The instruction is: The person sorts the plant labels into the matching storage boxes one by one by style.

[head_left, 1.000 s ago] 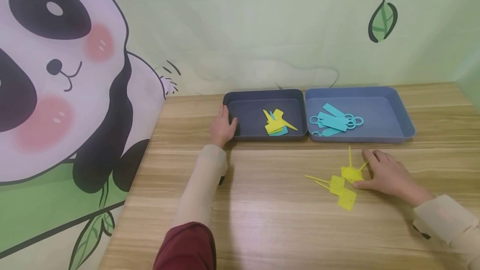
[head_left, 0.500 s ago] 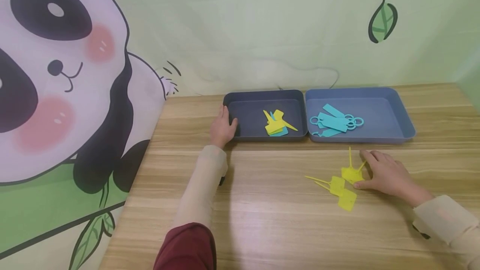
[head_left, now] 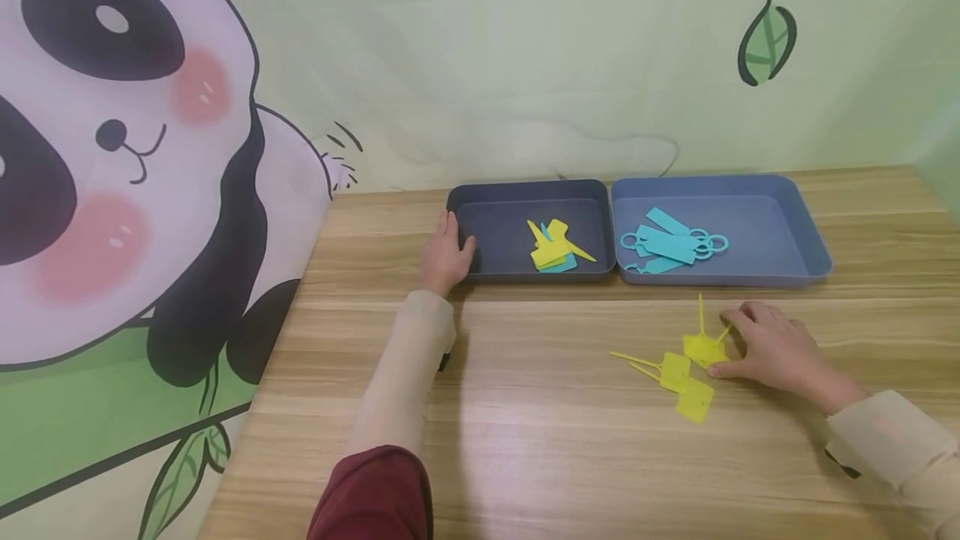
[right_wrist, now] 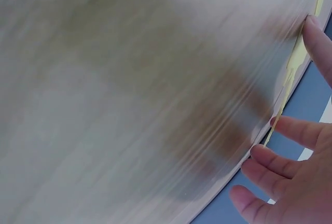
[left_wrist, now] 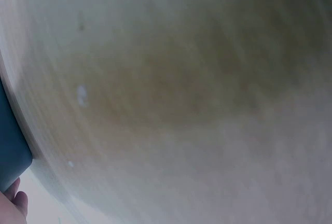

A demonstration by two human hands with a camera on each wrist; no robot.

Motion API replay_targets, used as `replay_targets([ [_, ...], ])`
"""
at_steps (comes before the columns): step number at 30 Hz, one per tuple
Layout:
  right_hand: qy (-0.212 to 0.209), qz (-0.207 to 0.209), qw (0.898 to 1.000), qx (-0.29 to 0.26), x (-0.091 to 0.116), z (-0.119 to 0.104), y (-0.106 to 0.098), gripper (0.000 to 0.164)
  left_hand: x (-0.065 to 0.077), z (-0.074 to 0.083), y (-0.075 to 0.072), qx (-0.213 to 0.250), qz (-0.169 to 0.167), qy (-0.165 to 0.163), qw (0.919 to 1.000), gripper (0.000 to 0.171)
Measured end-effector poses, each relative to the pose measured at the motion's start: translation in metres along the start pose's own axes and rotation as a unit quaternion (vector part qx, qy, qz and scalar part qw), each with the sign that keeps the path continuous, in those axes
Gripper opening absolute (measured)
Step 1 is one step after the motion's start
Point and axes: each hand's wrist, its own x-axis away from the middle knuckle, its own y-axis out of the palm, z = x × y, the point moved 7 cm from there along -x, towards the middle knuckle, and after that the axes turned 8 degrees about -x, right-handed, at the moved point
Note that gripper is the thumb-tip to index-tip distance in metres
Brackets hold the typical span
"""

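My left hand (head_left: 446, 258) rests at the left end of a dark tray (head_left: 495, 223), fingers extended along its side wall and thumb near the front corner. The left wrist view catches only fingertips by the tray (left_wrist: 10, 141). My right hand (head_left: 776, 352) is spread over the table beside yellow tags (head_left: 703, 349) with thin tails; its thumb touches a tag's edge and a forefinger meets one tail. The right wrist view shows the fingertips of this hand (right_wrist: 295, 167) down at the table, a yellow tag (right_wrist: 296, 58) between thumb and forefinger. More yellow tags (head_left: 694, 400) overlap to the left.
Yellow and light-blue tags (head_left: 551, 252) lie inside the dark tray. A blue tray (head_left: 757, 223) adjoins it on the right and holds several light-blue tags with rings (head_left: 667, 242). Behind the wooden table (head_left: 540, 407) is a wall with a painted panda (head_left: 112, 148).
The right forefinger has shifted very slightly at the tag's tail. The left hand, trays and tags stay where they were.
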Motion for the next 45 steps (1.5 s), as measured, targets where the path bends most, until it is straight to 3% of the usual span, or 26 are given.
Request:
replay_targets([
  [4, -0.006, 0.014, 1.0, 0.006, 0.0, -0.001, -0.004, 0.089, 0.0, 0.0, 0.0, -0.001, 0.001, -0.001, 1.0, 0.065],
  [9, -0.019, 0.043, 0.999, 0.015, -0.001, -0.001, -0.009, 0.068, 0.0, 0.0, 0.0, -0.007, -0.001, -0.002, 1.0, 0.066],
  [17, -0.075, 0.133, 0.988, 0.025, 0.0, -0.002, -0.019, 0.033, 0.002, 0.002, -0.003, -0.001, 0.002, -0.002, 1.0, 0.064],
  [20, -0.086, 0.148, 0.985, 0.022, 0.001, -0.002, -0.02, 0.024, 0.003, 0.002, -0.003, -0.004, 0.003, -0.002, 1.0, 0.064],
  [29, -0.109, 0.14, 0.984, 0.029, 0.001, -0.008, -0.02, 0.016, 0.002, 0.001, -0.002, -0.004, 0.009, -0.001, 1.0, 0.064],
  [45, -0.088, 0.049, 0.994, 0.031, -0.02, -0.019, -0.008, 0.014, 0.002, 0.001, -0.002, -0.012, 0.008, -0.003, 0.9999, 0.064],
])
